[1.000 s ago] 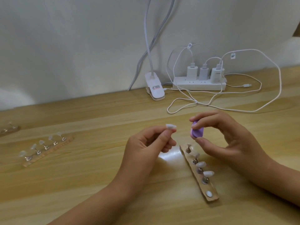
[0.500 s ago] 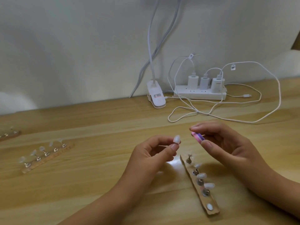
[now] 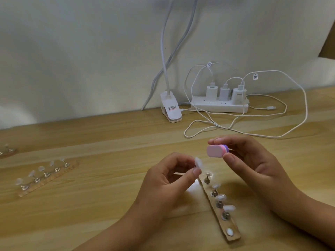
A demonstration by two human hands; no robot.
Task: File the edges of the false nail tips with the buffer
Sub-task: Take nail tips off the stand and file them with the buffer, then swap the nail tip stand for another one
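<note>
My left hand (image 3: 166,183) pinches a clear false nail tip (image 3: 198,163) between thumb and forefinger, above the wooden table. My right hand (image 3: 253,163) pinches a small pink and purple buffer block (image 3: 216,151) between thumb and fingers, its pink face turned toward me. The buffer sits just up and right of the tip, a small gap apart. Below the hands lies a wooden holder strip (image 3: 220,212) with several nail tips on metal stands; its topmost stand (image 3: 207,178) carries no tip.
A second holder strip (image 3: 45,175) with several clear tips lies at the left, and part of a third (image 3: 7,151) at the far left edge. At the back by the wall are a white power strip (image 3: 219,105) with chargers, looping white cables (image 3: 253,124) and a lamp clip (image 3: 171,109).
My right hand turned the buffer so its pink face shows and lifted it slightly. My left hand tilted the nail tip more upright. The view shifted a little.
</note>
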